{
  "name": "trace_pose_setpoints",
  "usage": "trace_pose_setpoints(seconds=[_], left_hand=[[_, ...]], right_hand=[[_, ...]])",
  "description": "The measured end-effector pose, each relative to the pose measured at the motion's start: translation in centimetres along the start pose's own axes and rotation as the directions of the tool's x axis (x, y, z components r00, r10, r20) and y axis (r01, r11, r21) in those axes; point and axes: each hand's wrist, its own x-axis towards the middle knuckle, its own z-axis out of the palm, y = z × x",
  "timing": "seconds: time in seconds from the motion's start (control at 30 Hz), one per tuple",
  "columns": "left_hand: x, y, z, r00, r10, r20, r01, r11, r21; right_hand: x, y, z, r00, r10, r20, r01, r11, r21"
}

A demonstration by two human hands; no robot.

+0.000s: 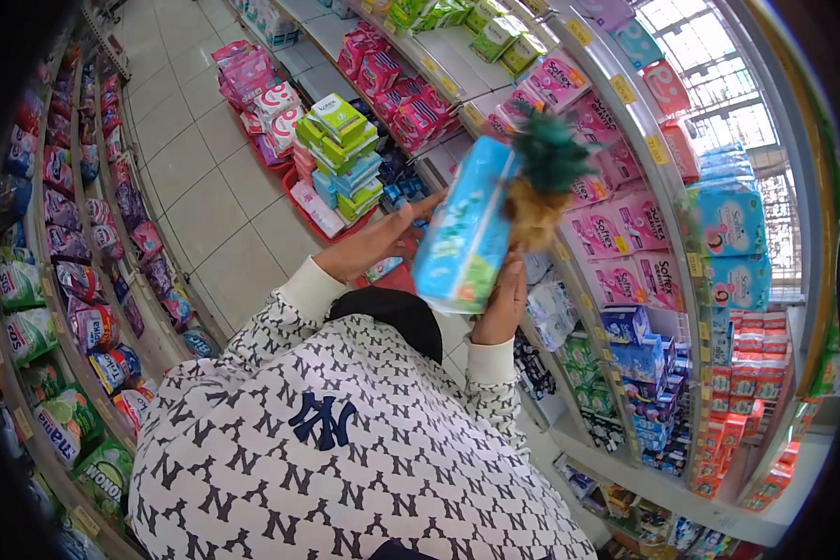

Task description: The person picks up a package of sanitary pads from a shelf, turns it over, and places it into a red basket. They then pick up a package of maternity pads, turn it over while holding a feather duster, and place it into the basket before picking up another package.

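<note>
A blue pack of sanitary pads [467,224], smeared by motion, is held up tilted in front of me. My left hand [373,245] grips it at its left edge, with the fingertips partly behind it. My right hand [504,301] is closed beside the pack's lower right edge. Just above the right fingers is a feather duster [543,177] with a dark green tip and golden-brown lower feathers, also blurred. Its handle is hidden, and it touches or overlaps the pack's right side.
On the right, a shelf carries pink Softex packs [625,233] and blue packs [733,224]. Red baskets [331,233] with stacked green, blue and pink packs stand on the tiled floor [201,177]. Another shelf of bagged goods [89,317] lines the left.
</note>
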Motion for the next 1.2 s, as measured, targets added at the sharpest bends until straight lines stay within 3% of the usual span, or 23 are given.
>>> trace_pose_setpoints(seconds=[0.03,0.1,0.13,0.17,0.2,0.23,0.3,0.33,0.43,0.47,0.5,0.53,0.57,0.67,0.73,0.83,0.93,1.03,1.07,1.17,1.2], left_hand=[[0.4,0.4,0.6,0.998,-0.021,0.059,0.022,0.999,-0.024],[0.9,0.9,1.6,0.999,0.045,-0.019,-0.047,0.983,-0.179],[1.5,-0.3,1.7,0.994,0.062,-0.086,-0.083,0.96,-0.266],[2.1,-1.9,1.1,0.984,0.076,-0.159,-0.128,0.929,-0.347],[2.5,-4.9,-2.6,0.988,-0.157,0.006,0.125,0.764,-0.633],[2.3,-5.7,-2.6,0.995,-0.046,0.089,0.097,0.662,-0.744],[3.1,-7.9,-2.7,0.997,-0.076,0.018,0.066,0.693,-0.718],[2.1,-7.7,-2.6,0.999,0.009,-0.043,-0.033,0.807,-0.59],[1.6,-9.9,-4.9,0.996,-0.077,-0.047,0.034,0.8,-0.599],[1.1,-8.7,-4.2,0.993,-0.106,-0.042,0.062,0.812,-0.581],[1.0,-7.9,-3.7,0.99,-0.135,-0.038,0.09,0.821,-0.564],[0.9,-6.8,-3.3,0.953,-0.294,0.079,0.278,0.733,-0.621],[1.1,-6.9,-2.7,0.953,-0.3,0.033,0.257,0.749,-0.611],[1.1,-6.7,-1.7,0.956,-0.286,-0.062,0.205,0.805,-0.556],[1.4,-7.4,-2.2,0.954,-0.273,-0.12,0.176,0.84,-0.513],[1.3,-6.5,-1.7,0.953,-0.294,-0.067,0.212,0.811,-0.546],[0.3,-4.9,-0.8,0.941,-0.338,-0.019,0.261,0.759,-0.597],[1.1,-3.4,1.4,0.98,-0.196,-0.03,0.157,0.859,-0.487],[1.4,-2.2,2.3,0.984,-0.168,-0.064,0.131,0.914,-0.385],[2.0,-0.6,3.6,0.995,0.003,-0.095,-0.008,0.999,-0.045],[2.4,-0.6,3.6,0.987,0.145,-0.074,-0.143,0.989,0.034]], right_hand=[[0.0,-1.0,0.0,0.999,0.04,-0.023,-0.039,0.998,0.059],[-0.2,-2.5,0.6,0.996,0.093,-0.002,-0.091,0.981,0.174],[1.0,0.2,-3.2,0.916,0.096,0.39,-0.252,0.893,0.372],[0.4,-0.9,-3.2,0.896,0.226,0.383,-0.325,0.92,0.218],[-0.3,-2.0,-3.2,0.86,0.351,0.369,-0.401,0.914,0.063],[-0.9,-1.8,-3.4,0.907,0.234,0.351,-0.204,0.971,-0.122],[-0.6,-0.9,-6.0,0.925,-0.011,0.381,0.204,0.857,-0.472],[-1.3,-2.0,-7.1,0.932,0.002,0.361,0.223,0.784,-0.58],[-1.8,-6.4,-7.1,0.785,0.043,0.618,0.535,0.458,-0.71],[-1.4,-5.1,-8.8,0.817,-0.026,0.576,0.533,0.416,-0.737],[-0.2,-4.3,-10.3,0.902,-0.084,0.423,0.412,0.458,-0.787],[1.2,-4.1,-11.2,0.956,-0.134,0.259,0.291,0.503,-0.814],[1.8,-4.2,-11.7,0.981,-0.173,0.091,0.173,0.551,-0.816],[1.5,-4.9,-12.0,0.972,-0.225,-0.067,0.094,0.637,-0.765],[-1.4,-3.2,-12.1,0.939,-0.149,0.31,0.34,0.548,-0.764],[-2.7,-1.8,-9.6,0.858,-0.066,0.509,0.465,0.518,-0.718],[1.0,3.5,-13.0,0.992,-0.127,0.016,0.105,0.731,-0.674],[0.9,2.7,-11.4,0.973,0.116,-0.202,-0.164,0.957,-0.24],[-0.1,1.4,-9.3,0.97,0.21,-0.126,-0.226,0.966,-0.126],[-2.0,0.6,-4.6,0.973,0.224,-0.05,-0.225,0.974,-0.015],[-1.8,0.7,-3.8,0.985,0.15,-0.085,-0.148,0.989,0.028]])
